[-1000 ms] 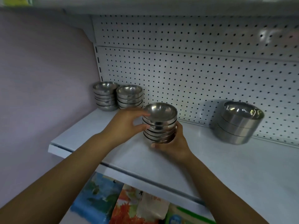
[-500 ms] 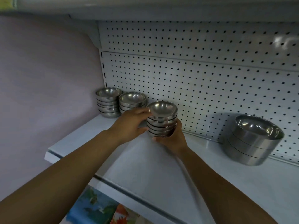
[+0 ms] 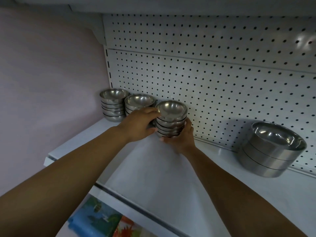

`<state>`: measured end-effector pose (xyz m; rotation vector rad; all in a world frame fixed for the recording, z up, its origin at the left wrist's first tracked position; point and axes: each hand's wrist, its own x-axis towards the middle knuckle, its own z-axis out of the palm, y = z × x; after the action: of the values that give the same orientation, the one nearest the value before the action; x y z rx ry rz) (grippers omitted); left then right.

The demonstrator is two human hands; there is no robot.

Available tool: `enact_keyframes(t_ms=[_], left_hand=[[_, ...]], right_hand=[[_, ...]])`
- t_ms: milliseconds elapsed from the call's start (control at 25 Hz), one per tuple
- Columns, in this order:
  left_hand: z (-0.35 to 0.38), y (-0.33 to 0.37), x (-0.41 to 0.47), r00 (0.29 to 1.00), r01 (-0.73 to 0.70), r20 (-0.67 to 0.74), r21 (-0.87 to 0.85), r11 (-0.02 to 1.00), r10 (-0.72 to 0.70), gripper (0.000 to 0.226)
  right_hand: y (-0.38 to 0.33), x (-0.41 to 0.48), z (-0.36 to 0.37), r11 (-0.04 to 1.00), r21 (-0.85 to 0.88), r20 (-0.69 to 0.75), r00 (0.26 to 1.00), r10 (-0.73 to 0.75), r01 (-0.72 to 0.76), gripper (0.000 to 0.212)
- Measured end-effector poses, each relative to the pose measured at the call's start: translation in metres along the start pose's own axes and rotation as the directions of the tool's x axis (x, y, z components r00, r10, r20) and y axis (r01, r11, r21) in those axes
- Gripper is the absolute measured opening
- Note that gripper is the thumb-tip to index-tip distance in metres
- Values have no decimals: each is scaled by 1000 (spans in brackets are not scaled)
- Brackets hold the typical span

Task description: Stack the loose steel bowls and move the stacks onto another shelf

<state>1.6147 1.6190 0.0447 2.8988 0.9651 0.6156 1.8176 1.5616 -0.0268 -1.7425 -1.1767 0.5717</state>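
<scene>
Both hands grip one stack of small steel bowls (image 3: pixel 171 120), which stands close in front of the pegboard (image 3: pixel 205 82), toward its left part. The left hand (image 3: pixel 138 124) curls round the stack's left side, a finger lying at the top bowl's rim and the thumb lower down. The right hand (image 3: pixel 181 141) cups the stack's lower right and front, fingers wrapped up the right side. That hand hides the bottom bowl, so whether the stack rests on the white shelf (image 3: pixel 153 177) at the foot of the pegboard or hangs just above it cannot be told.

Two more stacks of small bowls stand against the pegboard's left end: the middle stack (image 3: pixel 139 100) just beside the held one, partly hidden by the left hand, and the corner stack (image 3: pixel 113 103) at the pegboard's left edge, next to the pink wall (image 3: pixel 42 82). A stack of larger steel bowls (image 3: pixel 271 149) sits at the pegboard's lower right, well apart from the hands. Below the pegboard's shelf, colourful printed packaging (image 3: pixel 102 218) shows at the front edge.
</scene>
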Motion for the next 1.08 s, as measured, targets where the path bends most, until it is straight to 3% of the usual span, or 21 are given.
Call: enact_keyframes(t_ms=[240,440,720,920,1080], left_hand=[[2,0,-9,997,-33,-67,-32,999,31,59],[3,0,-46,997,-15,-75,-56,998,11,61],[8,25,-163,959,234,-104,-229,945,-263,63],[-10,47,-281,852,463,-103,-309,830,-514,64],[-35,60,-402,705,653,-116,-278,705,-699,67]], right_hand=[[3,-1,-14,1000,10,99,995,-4,3,143],[-6,-38,-45,994,-108,187,982,-1,21,108],[-11,-139,-34,963,-226,257,962,-87,148,98],[-35,-209,14,919,-295,314,935,-165,262,86],[-68,-271,75,938,-150,499,843,-201,312,76]])
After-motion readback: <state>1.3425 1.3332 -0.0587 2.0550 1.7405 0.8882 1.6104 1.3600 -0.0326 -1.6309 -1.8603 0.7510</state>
